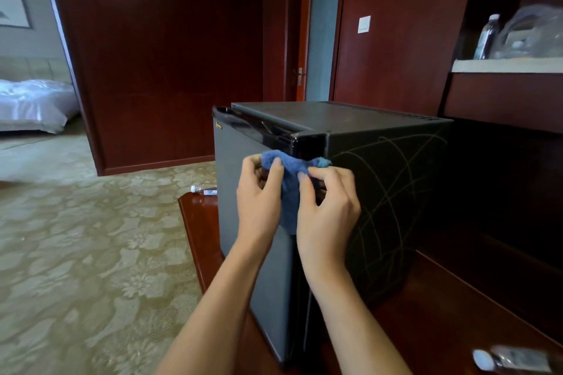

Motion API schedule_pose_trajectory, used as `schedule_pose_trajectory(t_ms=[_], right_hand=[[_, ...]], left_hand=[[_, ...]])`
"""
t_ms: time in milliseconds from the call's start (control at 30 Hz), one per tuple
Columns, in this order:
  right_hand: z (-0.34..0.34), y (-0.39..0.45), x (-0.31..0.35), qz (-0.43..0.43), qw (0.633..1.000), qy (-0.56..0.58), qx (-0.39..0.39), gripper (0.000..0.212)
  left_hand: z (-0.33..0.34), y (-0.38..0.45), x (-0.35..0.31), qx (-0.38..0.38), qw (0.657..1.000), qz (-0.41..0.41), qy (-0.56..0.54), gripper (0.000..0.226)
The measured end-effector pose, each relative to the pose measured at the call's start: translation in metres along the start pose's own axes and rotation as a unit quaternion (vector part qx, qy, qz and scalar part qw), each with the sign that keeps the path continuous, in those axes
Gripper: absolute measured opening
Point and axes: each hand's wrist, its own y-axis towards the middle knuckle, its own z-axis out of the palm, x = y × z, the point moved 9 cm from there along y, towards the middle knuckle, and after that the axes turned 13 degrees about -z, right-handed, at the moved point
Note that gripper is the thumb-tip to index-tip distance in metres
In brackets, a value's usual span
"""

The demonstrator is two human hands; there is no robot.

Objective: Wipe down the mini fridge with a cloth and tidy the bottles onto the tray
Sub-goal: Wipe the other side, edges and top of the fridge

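A black mini fridge [380, 167] stands on a dark red wooden surface [441, 313]. In front of its upper front corner, my left hand [259, 195] and my right hand [327, 207] both pinch a bunched blue cloth [289, 173]. One clear bottle [204, 190] lies on its side behind the fridge's left edge. A second bottle [515, 359] lies blurred at the bottom right. A third bottle [487, 36] stands upright on a light tray [502, 65] on the upper right shelf.
Clear plastic packaging [533, 33] sits on the tray beside the upright bottle. Patterned carpet [85, 253] covers the floor to the left. Dark wood panelling and a door [323, 24] are behind the fridge. A bed [30, 103] shows through a doorway at far left.
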Motion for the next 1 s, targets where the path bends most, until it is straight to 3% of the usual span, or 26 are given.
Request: schedule_pose_trajectory(t_ms=[267, 433, 667, 867, 1000], right_hand=[[-0.001, -0.071, -0.02, 0.026, 0.998, -0.006, 0.054, 0.006], [0.001, -0.134, -0.038, 0.118, 0.987, -0.017, 0.105, 0.01], [-0.006, -0.197, -0.059, 0.18, 0.974, -0.061, 0.119, 0.017], [-0.005, -0.254, -0.079, 0.253, 0.953, -0.094, 0.141, 0.021], [-0.005, -0.305, -0.097, 0.345, 0.909, -0.123, 0.2, 0.019]], left_hand=[[-0.025, -0.025, 0.07, 0.007, 0.999, -0.026, 0.04, 0.008], [-0.043, -0.048, 0.128, 0.005, 0.994, -0.078, 0.077, 0.009], [-0.06, -0.081, 0.196, -0.01, 0.985, -0.149, 0.09, 0.01], [-0.078, -0.111, 0.261, -0.03, 0.962, -0.255, 0.097, 0.012], [-0.095, -0.134, 0.302, -0.046, 0.938, -0.323, 0.12, 0.016]])
